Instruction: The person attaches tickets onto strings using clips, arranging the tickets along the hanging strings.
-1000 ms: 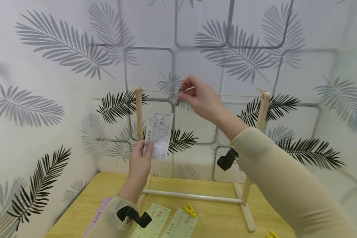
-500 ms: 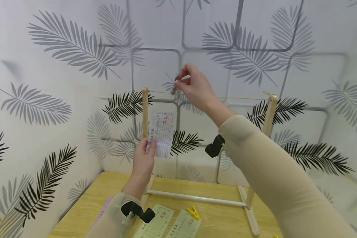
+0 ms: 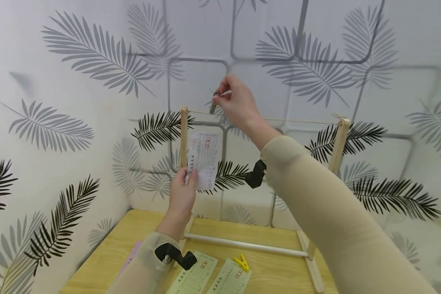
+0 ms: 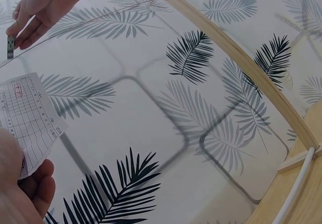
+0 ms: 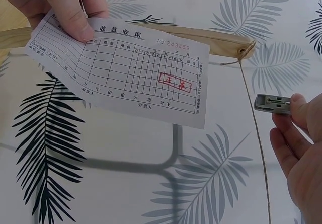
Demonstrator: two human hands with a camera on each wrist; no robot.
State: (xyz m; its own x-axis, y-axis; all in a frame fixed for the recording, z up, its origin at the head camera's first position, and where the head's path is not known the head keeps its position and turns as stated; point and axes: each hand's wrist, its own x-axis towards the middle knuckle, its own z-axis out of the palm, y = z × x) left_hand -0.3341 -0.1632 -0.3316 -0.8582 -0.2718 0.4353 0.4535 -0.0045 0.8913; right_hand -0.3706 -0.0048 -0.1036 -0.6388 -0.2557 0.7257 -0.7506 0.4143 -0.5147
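My left hand (image 3: pixel 182 192) pinches the lower left corner of a white receipt slip (image 3: pixel 206 157) between thumb and fingers. The slip, printed with a grid and a red stamp, stands upright below the string (image 3: pixel 297 121). In the right wrist view the slip (image 5: pixel 131 73) faces the camera. My right hand (image 3: pixel 239 102) pinches a small metal clothes peg (image 5: pixel 272 104) between thumb and fingertips. That peg's lower end is very near the string by the left post (image 3: pixel 184 134); whether it touches, I cannot tell.
A wooden frame with a right post (image 3: pixel 339 145) and white bottom rod (image 3: pixel 246 246) stands on the table (image 3: pixel 275 269). Green slips (image 3: pixel 194 273) lie in front, a yellow peg (image 3: pixel 241 262) on one. A pink paper (image 3: pixel 132 255) lies at left, partly behind the sleeve.
My right hand has lifted the metal clothes peg from the string's level and moved it left, toward the left post. My left hand keeps hold of the receipt slip in nearly the same place.
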